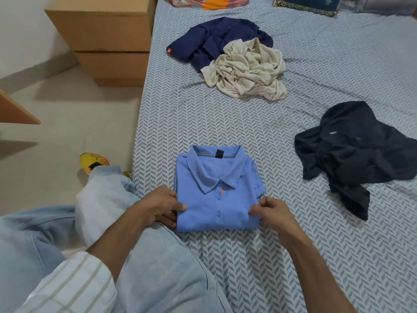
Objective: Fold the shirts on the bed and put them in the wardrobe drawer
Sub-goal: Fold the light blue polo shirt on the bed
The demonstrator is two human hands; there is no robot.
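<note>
From the head camera, a folded blue polo shirt [216, 190] lies flat on the bed [316, 256], near its left edge and just in front of the person. The left hand [158, 205] pinches the shirt's lower left edge, thumb on top. The right hand [270, 211] pinches the lower right edge, fingers curled round the fabric. Bare sheet lies around the folded shirt on its far and right sides.

Three unfolded garments lie farther off. A crumpled beige shirt [248, 68] partly covers a navy shirt [214, 39] toward the head of the bed. A dark shirt [345, 152] sprawls to the right, well apart from the blue one.

The sheet is pale with a grey herringbone print. Beside the bed on the left stand two stacked cardboard boxes [106, 35] on a light floor [63, 114]. A wooden corner [15, 111] juts in at the far left. A yellow slipper [93, 162] lies close to the bed.

The blue shirt has a small black neck tag, its writing too small to read. The dark shirt carries a tiny white mark, also unreadable. The navy shirt shows a small red round badge.
</note>
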